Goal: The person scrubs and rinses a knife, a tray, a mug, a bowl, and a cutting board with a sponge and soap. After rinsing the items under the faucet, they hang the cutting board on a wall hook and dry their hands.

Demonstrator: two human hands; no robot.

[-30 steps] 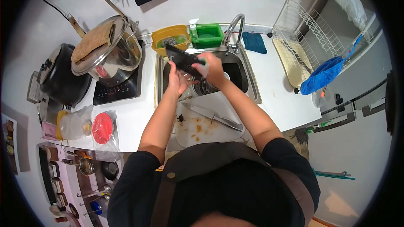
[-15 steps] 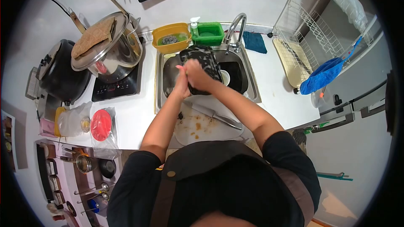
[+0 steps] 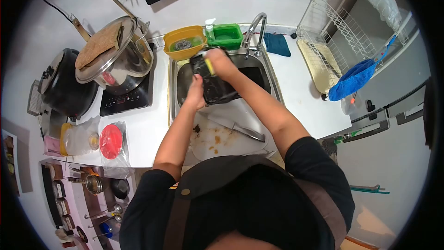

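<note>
Over the sink (image 3: 174, 97), a soapy black rectangular tray (image 3: 213, 88) is held up at a tilt. My left hand (image 3: 196, 93) grips its near left edge, thumb on the face turned toward me. My right hand (image 3: 221, 65) is closed on a yellow sponge (image 3: 209, 67), pressed to the upper part of the tray; the hand is slightly blurred. Below the tray, a knife (image 3: 222, 122) lies on a stained white cutting board (image 3: 203, 143) at the sink's near side. What lies in the basin behind the tray is mostly hidden.
Behind the sink stand a yellow tub (image 3: 175, 41) with a scouring pad, a green basin (image 3: 226, 34), a pump bottle (image 3: 209, 32) and the faucet (image 3: 256, 28). A large steel pot (image 3: 125, 65) is at left on an induction cooker (image 3: 122, 104). A wire rack (image 3: 342, 32) stands at right.
The tray has tilted and shifted slightly left. My right hand has moved up and right across it, and the yellow sponge now shows. The white cup in the sink is now hidden.
</note>
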